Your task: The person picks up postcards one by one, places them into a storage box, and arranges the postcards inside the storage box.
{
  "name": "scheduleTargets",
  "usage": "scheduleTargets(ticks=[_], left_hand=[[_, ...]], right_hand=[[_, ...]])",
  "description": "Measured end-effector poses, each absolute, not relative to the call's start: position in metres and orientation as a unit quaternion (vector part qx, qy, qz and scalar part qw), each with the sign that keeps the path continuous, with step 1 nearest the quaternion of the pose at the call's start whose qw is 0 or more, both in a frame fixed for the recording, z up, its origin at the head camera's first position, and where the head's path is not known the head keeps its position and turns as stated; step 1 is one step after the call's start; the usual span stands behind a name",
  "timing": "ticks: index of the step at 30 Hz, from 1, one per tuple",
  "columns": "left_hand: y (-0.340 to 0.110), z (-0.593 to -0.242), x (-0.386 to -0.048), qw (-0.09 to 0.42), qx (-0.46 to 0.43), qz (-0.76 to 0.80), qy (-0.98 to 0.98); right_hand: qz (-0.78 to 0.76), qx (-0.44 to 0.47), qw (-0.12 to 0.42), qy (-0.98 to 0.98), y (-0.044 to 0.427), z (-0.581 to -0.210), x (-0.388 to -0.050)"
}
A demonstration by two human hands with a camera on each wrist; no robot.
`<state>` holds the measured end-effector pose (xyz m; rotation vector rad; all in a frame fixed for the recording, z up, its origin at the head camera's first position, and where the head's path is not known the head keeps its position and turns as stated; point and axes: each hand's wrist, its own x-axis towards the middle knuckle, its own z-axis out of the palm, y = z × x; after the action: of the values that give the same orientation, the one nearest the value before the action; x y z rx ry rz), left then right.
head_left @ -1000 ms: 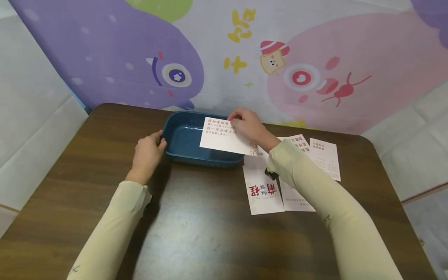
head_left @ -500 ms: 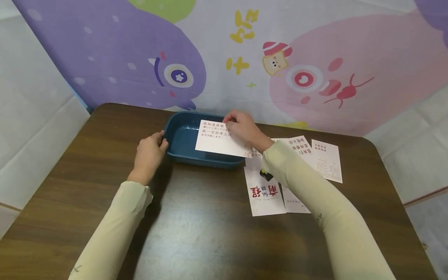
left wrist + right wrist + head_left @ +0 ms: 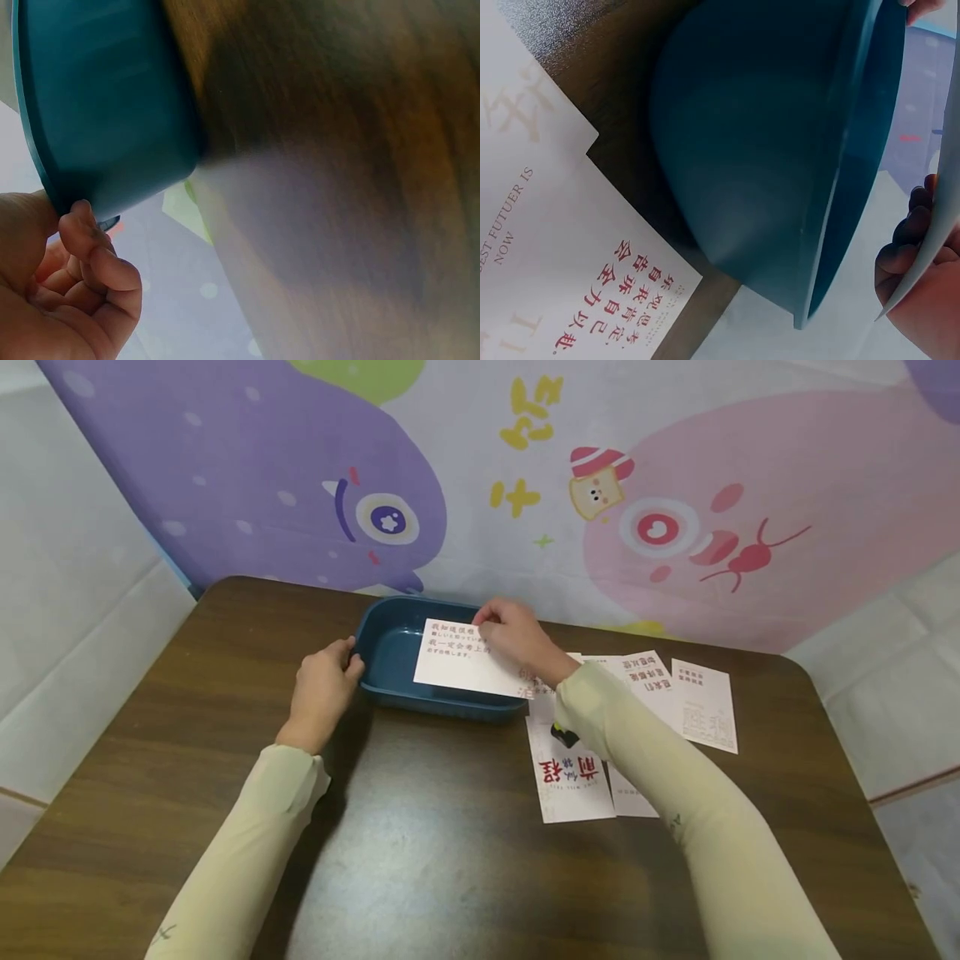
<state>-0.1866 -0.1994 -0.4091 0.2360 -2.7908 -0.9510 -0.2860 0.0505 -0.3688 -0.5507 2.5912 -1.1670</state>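
Tray, blue (image 3: 442,706): on the desk (image 3: 420,827); left hand (image 3: 318,697) at its left end, grip pinching the rim. Card, white, printed (image 3: 457,666): above the tray, clear of its rim, pinched in the grip of the right hand (image 3: 517,631). Loose cards (image 3: 701,708): several, beside the tray (full count hidden by a sleeve). Progress, as judged: partway; one card lifted, not set down; loose cards still out on the desk.

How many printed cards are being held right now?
1 visible: the white printed card pinched in the right grip, above the dark blue bin. The left grip holds the bin's left end. Another could be hidden flat against that card.
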Motion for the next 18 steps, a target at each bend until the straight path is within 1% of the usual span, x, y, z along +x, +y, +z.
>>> scheduleTargets(ticks=[12,18], left_hand=[[-0.198,-0.41,-0.188,0.096,0.083,-0.326,-0.937],[-0.199,-0.411,-0.187,0.085,0.093,-0.329,-0.936]], right_hand=[[-0.397,-0.191,0.127,0.889,0.044,-0.375,-0.289],[-0.392,-0.189,0.135,0.89,0.039,-0.377,-0.29]])
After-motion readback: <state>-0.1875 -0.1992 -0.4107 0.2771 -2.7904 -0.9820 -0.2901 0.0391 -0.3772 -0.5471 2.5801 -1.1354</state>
